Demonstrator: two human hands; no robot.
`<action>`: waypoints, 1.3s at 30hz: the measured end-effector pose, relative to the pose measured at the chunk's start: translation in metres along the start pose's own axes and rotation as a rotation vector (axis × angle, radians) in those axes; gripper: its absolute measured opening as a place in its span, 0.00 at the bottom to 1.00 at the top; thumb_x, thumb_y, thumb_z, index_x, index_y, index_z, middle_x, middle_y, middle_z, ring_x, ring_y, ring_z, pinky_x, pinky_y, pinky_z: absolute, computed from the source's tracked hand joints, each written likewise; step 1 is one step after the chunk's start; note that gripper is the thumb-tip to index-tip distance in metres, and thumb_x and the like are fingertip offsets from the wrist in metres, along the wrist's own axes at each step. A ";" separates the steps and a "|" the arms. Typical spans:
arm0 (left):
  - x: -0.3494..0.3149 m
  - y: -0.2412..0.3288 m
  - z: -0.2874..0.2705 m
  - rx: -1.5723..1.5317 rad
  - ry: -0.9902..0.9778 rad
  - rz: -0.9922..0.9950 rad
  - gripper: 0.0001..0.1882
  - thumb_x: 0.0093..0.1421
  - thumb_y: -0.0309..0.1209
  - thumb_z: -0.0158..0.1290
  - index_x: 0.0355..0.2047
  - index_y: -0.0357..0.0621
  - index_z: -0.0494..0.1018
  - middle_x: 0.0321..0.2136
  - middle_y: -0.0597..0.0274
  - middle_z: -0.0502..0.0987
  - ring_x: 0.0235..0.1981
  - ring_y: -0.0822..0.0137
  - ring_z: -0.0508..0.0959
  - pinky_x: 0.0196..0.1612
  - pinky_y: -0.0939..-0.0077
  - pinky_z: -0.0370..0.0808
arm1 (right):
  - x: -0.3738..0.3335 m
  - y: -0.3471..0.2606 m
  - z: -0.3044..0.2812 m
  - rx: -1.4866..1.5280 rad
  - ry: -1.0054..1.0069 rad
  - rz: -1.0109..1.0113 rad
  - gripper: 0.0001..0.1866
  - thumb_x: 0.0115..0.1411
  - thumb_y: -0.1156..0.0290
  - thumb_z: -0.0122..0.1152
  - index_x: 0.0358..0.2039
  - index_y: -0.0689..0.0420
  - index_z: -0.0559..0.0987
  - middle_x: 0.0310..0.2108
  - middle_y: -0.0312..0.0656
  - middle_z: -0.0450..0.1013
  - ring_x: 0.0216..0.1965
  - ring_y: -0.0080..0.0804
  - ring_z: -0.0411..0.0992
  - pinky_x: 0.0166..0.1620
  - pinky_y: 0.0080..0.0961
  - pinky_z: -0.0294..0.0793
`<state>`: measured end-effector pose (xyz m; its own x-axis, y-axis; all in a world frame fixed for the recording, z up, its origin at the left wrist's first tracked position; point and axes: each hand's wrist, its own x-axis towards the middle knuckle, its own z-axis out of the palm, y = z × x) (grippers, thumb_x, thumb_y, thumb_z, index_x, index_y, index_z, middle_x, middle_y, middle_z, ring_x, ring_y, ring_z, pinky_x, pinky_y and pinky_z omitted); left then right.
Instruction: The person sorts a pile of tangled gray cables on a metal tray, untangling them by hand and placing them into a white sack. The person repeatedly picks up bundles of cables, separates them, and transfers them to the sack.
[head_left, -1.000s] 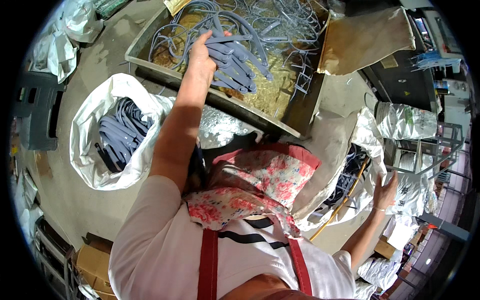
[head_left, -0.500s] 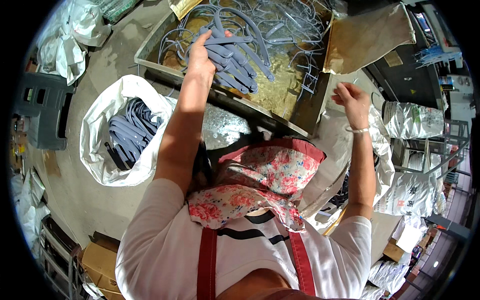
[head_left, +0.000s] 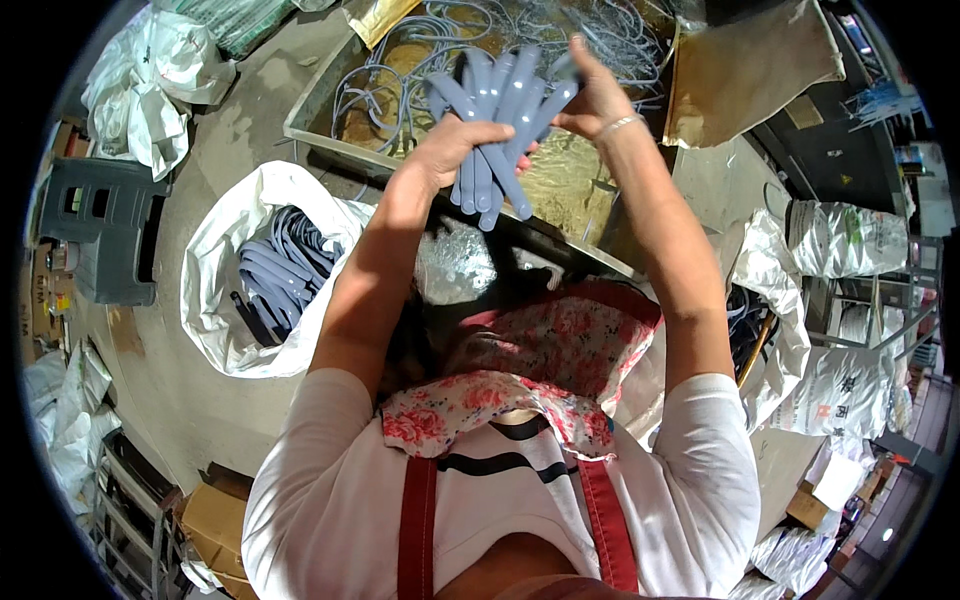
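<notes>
Brought right hand (head_left: pixel 602 101) from two o'clock to one, beside grey strips (head_left: pixel 512 100); swung their ends from four to six.

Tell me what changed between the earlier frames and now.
The right hand has swung up from the right, by the open sack, to the right side of the grey strips. The bundle has turned, now fanned upright. The left hand still grips it; the white bag of strips stays on the floor.

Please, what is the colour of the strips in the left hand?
The strips are grey-blue; the head view shows them best.
</notes>
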<state>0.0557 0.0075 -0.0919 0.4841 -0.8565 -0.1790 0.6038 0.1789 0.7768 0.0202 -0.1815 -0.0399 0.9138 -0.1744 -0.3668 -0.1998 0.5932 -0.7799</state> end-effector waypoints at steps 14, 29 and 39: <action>0.015 -0.023 0.004 0.023 0.048 -0.020 0.13 0.54 0.29 0.53 0.39 0.34 0.71 0.30 0.56 0.76 0.26 0.69 0.77 0.32 0.75 0.77 | 0.019 0.012 -0.036 -0.045 0.156 0.064 0.08 0.54 0.76 0.55 0.33 0.66 0.73 0.31 0.49 0.74 0.30 0.37 0.75 0.39 0.33 0.77; 0.003 0.005 -0.019 -0.596 0.056 0.133 0.35 0.52 0.50 0.53 0.45 0.26 0.65 0.41 0.39 0.71 0.39 0.57 0.75 0.41 0.68 0.77 | -0.091 0.042 -0.020 -1.350 -0.692 -0.055 0.12 0.47 0.70 0.66 0.32 0.60 0.75 0.21 0.38 0.70 0.25 0.15 0.62 0.32 0.19 0.67; 0.003 -0.005 -0.002 -0.668 -0.271 0.150 0.30 0.49 0.30 0.51 0.52 0.34 0.59 0.54 0.36 0.58 0.39 0.63 0.74 0.39 0.75 0.75 | -0.080 0.069 -0.025 -1.377 -0.937 -0.160 0.18 0.45 0.74 0.65 0.40 0.53 0.75 0.37 0.44 0.73 0.38 0.43 0.72 0.40 0.28 0.69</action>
<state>0.0553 0.0052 -0.0980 0.4702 -0.8740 0.1228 0.8425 0.4859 0.2326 -0.0755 -0.1460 -0.0769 0.7337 0.6387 -0.2318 0.2342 -0.5580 -0.7961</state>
